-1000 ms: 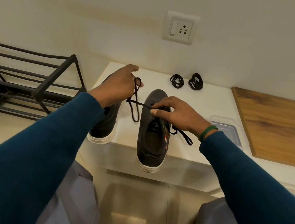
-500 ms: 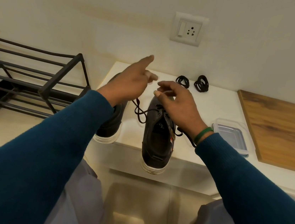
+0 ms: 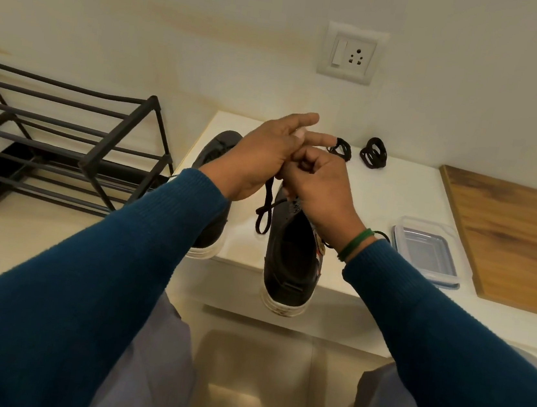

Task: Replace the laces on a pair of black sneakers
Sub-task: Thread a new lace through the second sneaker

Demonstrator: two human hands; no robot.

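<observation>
The black lace [image 3: 264,209], limp and light, hangs looped beside the sneaker [image 3: 291,257] on the white ledge [image 3: 379,196]; it is likely best pinched near its tip. The right hand [image 3: 319,189] curls round it; the left hand [image 3: 262,158] has two fingers straight, its hold hidden.

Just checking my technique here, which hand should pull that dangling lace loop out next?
Left, probably. The lace loop hangs directly beneath the left hand, while the right hand is curled, pinching that lace over the sneaker.
</observation>
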